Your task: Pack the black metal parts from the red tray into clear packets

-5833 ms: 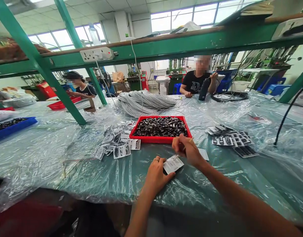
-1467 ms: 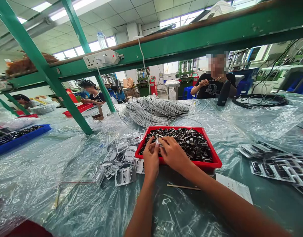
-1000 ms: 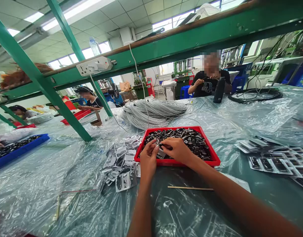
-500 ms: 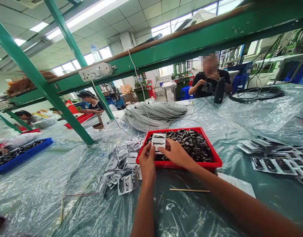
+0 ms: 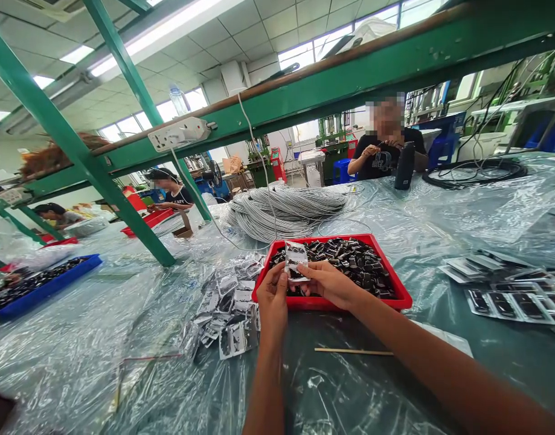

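Both hands hold a small silvery-clear blister pack [image 5: 295, 254] with dark contents, tilted above the near side of a red tray [image 5: 403, 299]. My left hand [image 5: 273, 289] pinches its lower left edge between thumb and fingers. From the right, my right hand [image 5: 329, 283] grips the lower right of the pack, its fingers partly hidden behind. Many small black parts with metal ends [image 5: 349, 263] fill the tray. To the left of the tray lies a loose heap of similar silvery packs [image 5: 234, 296].
A thin wooden stick [image 5: 349, 351] lies in front of the tray. Trays of black parts [image 5: 503, 304] are stacked at right, a grey cable coil [image 5: 281, 211] behind. A green beam [image 5: 304, 99] crosses above. A co-worker [image 5: 388, 154] sits opposite; a blue tray [image 5: 46, 287] stands left.
The pack has turned from facing me squarely to a tilted angle, and the fingers of both hands have shifted on it. The view has moved slightly.
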Action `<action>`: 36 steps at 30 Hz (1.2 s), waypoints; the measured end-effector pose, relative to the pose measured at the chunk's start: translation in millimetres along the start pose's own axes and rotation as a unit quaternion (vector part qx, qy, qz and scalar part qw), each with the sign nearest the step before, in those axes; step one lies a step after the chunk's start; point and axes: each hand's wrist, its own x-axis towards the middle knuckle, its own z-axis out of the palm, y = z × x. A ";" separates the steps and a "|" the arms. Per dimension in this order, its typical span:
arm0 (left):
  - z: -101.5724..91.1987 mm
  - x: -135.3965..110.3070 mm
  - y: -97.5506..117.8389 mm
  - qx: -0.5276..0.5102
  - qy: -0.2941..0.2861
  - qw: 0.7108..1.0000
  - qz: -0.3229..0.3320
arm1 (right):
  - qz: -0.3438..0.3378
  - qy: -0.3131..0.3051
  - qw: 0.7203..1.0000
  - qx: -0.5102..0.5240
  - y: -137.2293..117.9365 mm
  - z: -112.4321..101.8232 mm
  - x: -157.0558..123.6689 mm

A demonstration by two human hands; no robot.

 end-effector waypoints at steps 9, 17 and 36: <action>0.7 -2.1 8.4 0.118 0.039 0.992 0.020 | -0.248 0.161 0.834 -0.466 1.9 5.8 -3.1; -20.7 7.2 23.9 0.141 -0.117 0.983 -0.013 | -0.251 0.006 0.796 -0.550 -5.7 0.5 -4.9; -52.1 12.6 38.9 0.426 0.399 0.769 0.262 | -0.183 -0.121 0.717 -0.662 -0.2 -4.4 -52.9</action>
